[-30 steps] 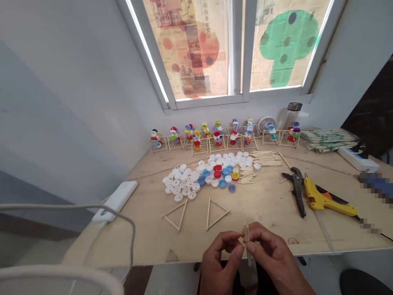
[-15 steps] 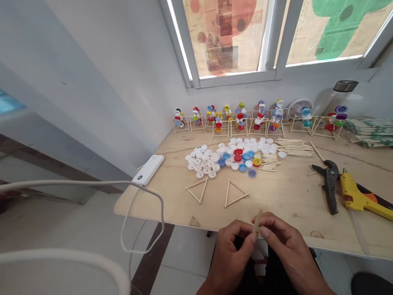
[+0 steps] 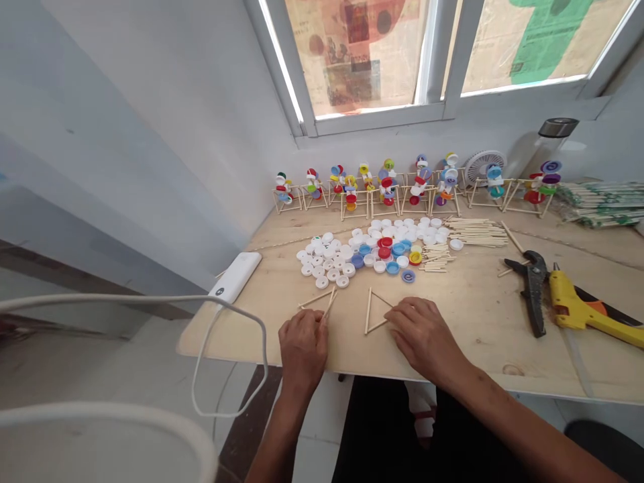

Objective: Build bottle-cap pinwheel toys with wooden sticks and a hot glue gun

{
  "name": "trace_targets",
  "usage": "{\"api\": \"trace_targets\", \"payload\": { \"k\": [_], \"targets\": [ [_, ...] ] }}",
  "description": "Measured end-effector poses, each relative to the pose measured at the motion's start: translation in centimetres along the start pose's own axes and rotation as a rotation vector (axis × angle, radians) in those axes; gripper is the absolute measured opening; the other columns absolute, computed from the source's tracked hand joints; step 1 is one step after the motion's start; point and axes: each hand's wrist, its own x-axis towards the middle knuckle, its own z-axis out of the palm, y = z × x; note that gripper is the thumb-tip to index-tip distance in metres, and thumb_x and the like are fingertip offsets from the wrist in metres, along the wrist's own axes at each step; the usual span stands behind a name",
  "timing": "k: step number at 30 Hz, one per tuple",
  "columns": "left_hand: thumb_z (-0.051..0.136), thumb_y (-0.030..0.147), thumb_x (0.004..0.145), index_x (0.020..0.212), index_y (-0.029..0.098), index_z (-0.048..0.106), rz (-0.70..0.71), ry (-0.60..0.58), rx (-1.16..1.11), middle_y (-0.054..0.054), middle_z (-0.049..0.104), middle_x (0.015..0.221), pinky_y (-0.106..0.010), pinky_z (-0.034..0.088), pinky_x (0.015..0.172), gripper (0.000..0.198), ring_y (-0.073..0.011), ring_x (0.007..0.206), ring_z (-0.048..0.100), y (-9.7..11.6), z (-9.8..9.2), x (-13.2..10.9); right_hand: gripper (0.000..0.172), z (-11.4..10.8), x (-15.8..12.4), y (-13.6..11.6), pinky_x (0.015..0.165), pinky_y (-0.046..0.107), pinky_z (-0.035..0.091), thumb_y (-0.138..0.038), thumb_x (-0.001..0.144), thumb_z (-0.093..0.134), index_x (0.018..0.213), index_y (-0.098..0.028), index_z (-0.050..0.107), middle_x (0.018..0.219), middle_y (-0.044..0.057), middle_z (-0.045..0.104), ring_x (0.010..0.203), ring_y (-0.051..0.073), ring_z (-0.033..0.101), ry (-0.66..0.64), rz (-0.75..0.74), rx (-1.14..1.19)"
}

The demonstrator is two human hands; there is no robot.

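Two flat triangles made of thin wooden sticks lie near the table's front edge. At the left stick triangle [image 3: 316, 299], my left hand [image 3: 303, 347] has its fingers closed on the near corner and covers part of it. My right hand [image 3: 425, 337] pinches the right corner of the right stick triangle [image 3: 369, 310], whose other two corners show. Beyond the triangles spread white bottle caps [image 3: 329, 258], with coloured caps [image 3: 385, 252] among them. Short sticks [image 3: 435, 257] and longer sticks [image 3: 477, 232] are heaped to their right.
Several stick frames with coloured cap wheels [image 3: 387, 191] line the wall. Black cutters [image 3: 534, 292] and a yellow glue gun [image 3: 578, 305] lie at right. A white power bank [image 3: 239, 275] with a cable [image 3: 264, 335] sits at left. Behind stand a small fan [image 3: 484, 168] and a flask [image 3: 553, 137].
My hands have parted from their meeting point at the table edge, where they held short sticks. The left went to the left triangle, the right to the right triangle.
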Motion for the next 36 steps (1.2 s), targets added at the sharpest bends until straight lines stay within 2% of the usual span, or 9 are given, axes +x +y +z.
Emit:
{"api": "trace_targets", "payload": {
  "k": [4,7,11,17,22,29,36],
  "targets": [
    [0.042,0.021,0.087,0.082,0.021,0.052,0.040,0.002,-0.001,-0.004,0.067,0.089,-0.038,0.034,0.083,0.011,-0.0221,0.091,0.059,0.5,0.6,-0.4,0.016,1.0,1.3,0.1,0.091,0.039,0.034,-0.005,0.084,0.055,0.093,-0.016,0.062,0.094,0.007,0.062,0.104,0.025,0.047,-0.095,-0.045,-0.156],
    [0.042,0.020,0.088,0.082,0.021,0.052,0.043,-0.039,-0.035,-0.004,0.066,0.092,-0.039,0.033,0.085,0.011,-0.0214,0.093,0.058,1.3,0.6,-0.9,0.013,1.0,1.5,0.6,0.091,0.039,0.033,-0.005,0.086,0.054,0.082,-0.016,0.061,0.089,0.006,0.061,0.100,0.024,0.048,-0.135,-0.072,-0.260],
    [0.042,0.019,0.088,0.085,0.021,0.051,0.061,-0.121,-0.103,-0.004,0.065,0.094,-0.039,0.032,0.088,0.010,-0.0201,0.095,0.058,3.2,0.4,-1.7,0.016,0.3,0.7,1.4,0.092,0.039,0.032,-0.005,0.086,0.053,0.077,-0.015,0.061,0.087,0.006,0.060,0.092,0.022,0.048,-0.156,-0.086,-0.326],
    [0.042,0.017,0.088,0.083,0.021,0.051,0.122,-0.163,-0.230,-0.003,0.064,0.093,-0.036,0.036,0.087,0.011,-0.0176,0.094,0.057,6.1,1.0,-2.4,0.014,-1.4,-1.2,2.7,0.098,0.042,0.027,-0.007,0.087,0.055,0.078,-0.016,0.061,0.086,0.005,0.060,0.098,0.023,0.048,-0.161,-0.060,-0.359],
    [0.041,0.018,0.088,0.082,0.021,0.051,0.167,-0.226,-0.332,-0.004,0.063,0.092,-0.036,0.038,0.088,0.012,-0.0175,0.093,0.055,7.6,1.3,-2.6,0.015,-2.7,-2.5,3.6,0.101,0.045,0.025,-0.006,0.086,0.055,0.079,-0.016,0.062,0.087,0.006,0.062,0.101,0.024,0.048,-0.176,-0.042,-0.425],
    [0.041,0.018,0.088,0.081,0.021,0.053,0.281,-0.281,-0.407,-0.004,0.063,0.087,-0.037,0.040,0.088,0.014,-0.0179,0.092,0.055,8.4,1.3,-2.6,0.017,-4.3,-4.4,4.8,0.100,0.046,0.025,-0.005,0.086,0.052,0.079,-0.017,0.062,0.088,0.006,0.062,0.101,0.025,0.049,-0.159,-0.005,-0.469],
    [0.042,0.017,0.087,0.081,0.021,0.053,0.309,-0.307,-0.430,-0.004,0.063,0.087,-0.038,0.039,0.090,0.013,-0.0176,0.091,0.055,8.4,1.7,-2.1,0.017,-4.9,-5.1,4.8,0.101,0.047,0.024,-0.004,0.085,0.051,0.079,-0.017,0.061,0.086,0.007,0.062,0.102,0.026,0.049,-0.197,0.036,-0.513]
  ]
}}
